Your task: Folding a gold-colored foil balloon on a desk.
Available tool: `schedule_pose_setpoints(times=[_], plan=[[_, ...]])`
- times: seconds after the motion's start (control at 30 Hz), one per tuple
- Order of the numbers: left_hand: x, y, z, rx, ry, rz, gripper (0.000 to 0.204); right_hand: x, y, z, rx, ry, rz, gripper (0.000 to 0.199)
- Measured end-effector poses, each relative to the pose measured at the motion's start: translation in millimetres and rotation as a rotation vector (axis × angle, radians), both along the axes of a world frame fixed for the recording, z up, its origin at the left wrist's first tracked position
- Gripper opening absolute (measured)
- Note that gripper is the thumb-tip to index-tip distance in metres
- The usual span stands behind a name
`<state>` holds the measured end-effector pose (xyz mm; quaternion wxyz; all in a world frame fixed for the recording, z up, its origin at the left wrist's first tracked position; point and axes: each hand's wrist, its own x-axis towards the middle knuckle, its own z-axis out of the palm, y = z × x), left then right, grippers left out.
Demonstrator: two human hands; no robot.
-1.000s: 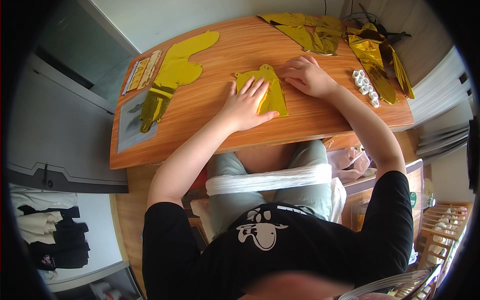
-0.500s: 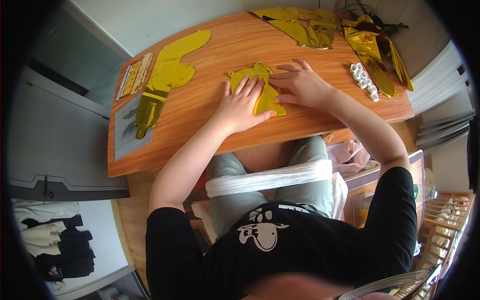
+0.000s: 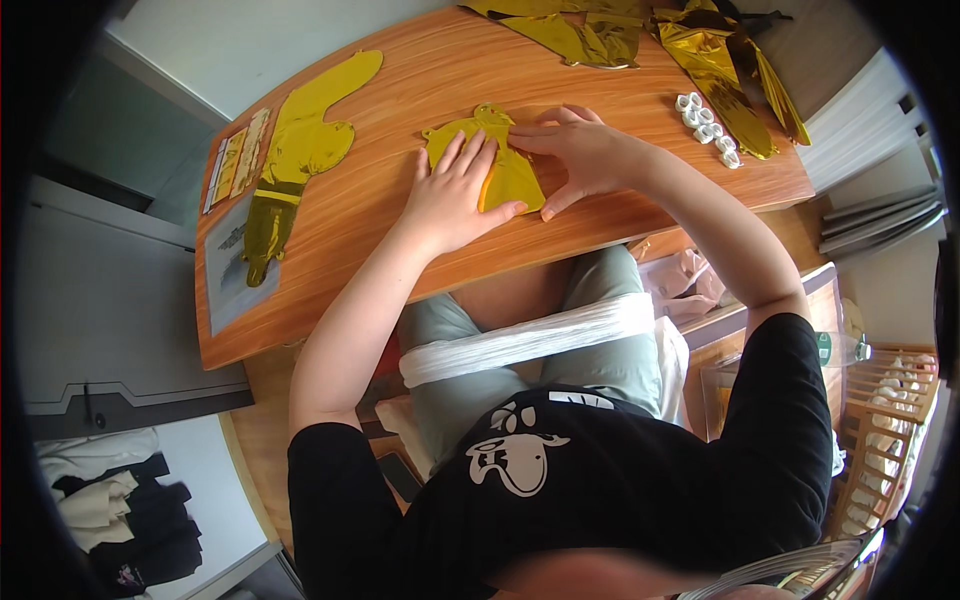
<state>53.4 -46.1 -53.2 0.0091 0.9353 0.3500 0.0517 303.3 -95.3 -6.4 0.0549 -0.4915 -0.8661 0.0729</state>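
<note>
- Gold foil: one small piece (image 3: 518, 178) lies flat beneath the spread fingers of the left hand (image 3: 448, 202), set palm down; nothing is pinched.
- Right hand (image 3: 588, 155): fingers are extended, thumb parted widely from them. Fingertips are placed at the piece's two-o'clock edge, thumb near its four-o'clock corner. No clasp is seen; pressure cannot be told.
- Handling, as judged: smoothing seems to be in hand. It is best done with the left palm held firm and light strokes drawn outward by the right, so that creases are eased to the edge without tearing.
- Support: one wooden tabletop (image 3: 400, 100). Clock directions are taken from the small piece, twelve pointing away from the person.
- Nine o'clock: one large foil shape (image 3: 305, 120) is laid out; beyond it, apparently three narrow strips (image 3: 232, 160).
- Eight o'clock: one translucent sheet (image 3: 224, 297) is partly covered by that shape.
- One to two o'clock: one foil sheet (image 3: 595, 40); farther right, crumpled foil (image 3: 695, 65), its pieces not countable.
- Three o'clock: about eight white rolls (image 3: 706, 134) are clustered.
- Six o'clock: one white bundle (image 3: 530, 340) is laid across green trousers (image 3: 455, 410).
</note>
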Motion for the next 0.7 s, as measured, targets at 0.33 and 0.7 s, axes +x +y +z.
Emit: schedule_pose_setpoints(times=[0.33, 0.7], plan=[[-1, -3, 3, -0.019, 0.025, 0.031, 0.103, -17, -55, -20, -0.027, 0.409, -0.438, 0.027], [3, -7, 7, -0.009, 0.045, 0.061, 0.097, -48, -63, -32, -0.043, 0.33, -0.754, 0.032]])
